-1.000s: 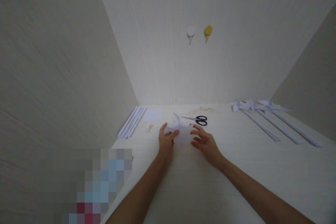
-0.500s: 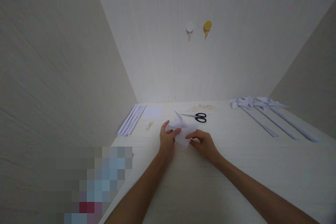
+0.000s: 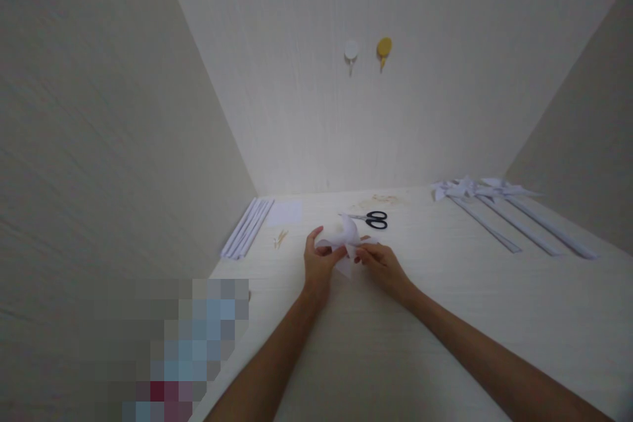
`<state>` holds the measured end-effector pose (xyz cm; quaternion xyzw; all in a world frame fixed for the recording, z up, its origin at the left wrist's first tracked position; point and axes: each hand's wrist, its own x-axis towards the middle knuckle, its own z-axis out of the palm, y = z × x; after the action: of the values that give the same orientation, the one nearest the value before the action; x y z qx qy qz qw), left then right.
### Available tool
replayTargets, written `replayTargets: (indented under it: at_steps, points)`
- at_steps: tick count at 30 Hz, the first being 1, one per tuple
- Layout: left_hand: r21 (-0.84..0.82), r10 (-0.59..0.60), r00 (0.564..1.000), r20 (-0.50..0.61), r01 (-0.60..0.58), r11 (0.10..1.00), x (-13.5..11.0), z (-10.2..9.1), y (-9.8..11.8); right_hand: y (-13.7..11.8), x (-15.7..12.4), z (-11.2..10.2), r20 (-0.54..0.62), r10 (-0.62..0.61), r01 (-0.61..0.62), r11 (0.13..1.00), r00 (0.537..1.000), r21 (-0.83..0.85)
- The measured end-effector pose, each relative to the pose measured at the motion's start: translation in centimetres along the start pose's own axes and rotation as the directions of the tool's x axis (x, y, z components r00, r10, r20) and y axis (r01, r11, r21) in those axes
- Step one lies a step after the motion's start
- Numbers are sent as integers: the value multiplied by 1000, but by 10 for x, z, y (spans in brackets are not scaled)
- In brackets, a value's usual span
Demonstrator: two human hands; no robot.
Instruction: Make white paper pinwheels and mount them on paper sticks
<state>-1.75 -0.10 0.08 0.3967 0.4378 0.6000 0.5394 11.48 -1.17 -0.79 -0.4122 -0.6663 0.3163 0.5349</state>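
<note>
Backing onto a pale wall (image 3: 297, 119) with a white hook (image 3: 351, 50) and a yellow hook (image 3: 384, 47), the woodgrain table (image 3: 386, 362) carries a curled paper pinwheel (image 3: 350, 229) mid-surface, gripped by the left hand (image 3: 317, 268) and pinched in the fingertips of the right hand (image 3: 386, 268). From here, its curl partly covers the scissors (image 3: 368, 218) and some fingers; a pixelated patch (image 3: 185, 343) masks what's past the left edge. Tabletop stretches from the right forearm (image 3: 459, 331) toward stick-mounted pinwheels (image 3: 467, 188) at the far right corner.

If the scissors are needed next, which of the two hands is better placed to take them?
Probably the right hand: the scissors lie with their black handles just beyond it, while the left hand is nearer the blade tip. Both hands hold the white paper.
</note>
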Motion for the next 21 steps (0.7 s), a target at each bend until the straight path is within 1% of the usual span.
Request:
replayTargets:
  at_steps: [3, 8, 10, 16, 21]
  points:
    - [2, 0, 1000, -13, 0, 1000, -3, 3, 4, 1, 1, 0, -16, 60, -58, 995, 998, 81]
    - [23, 9, 1000, -19, -9, 1000, -7, 6, 8, 1, 0, 3, -106, 179, -161, 974, 978, 158]
    - [29, 11, 1000, -21, -10, 1000, -7, 7, 7, 0, 0, 4, -122, 195, -176, 973, 973, 152]
    - [32, 20, 1000, -25, -19, 999, -4, 7, 0, -3, -1, 4, -121, 195, -178, 974, 973, 142]
    - [67, 34, 999, -22, -32, 997, -1, 4, -5, 1, 0, 3, -198, 257, -247, 966, 946, 74]
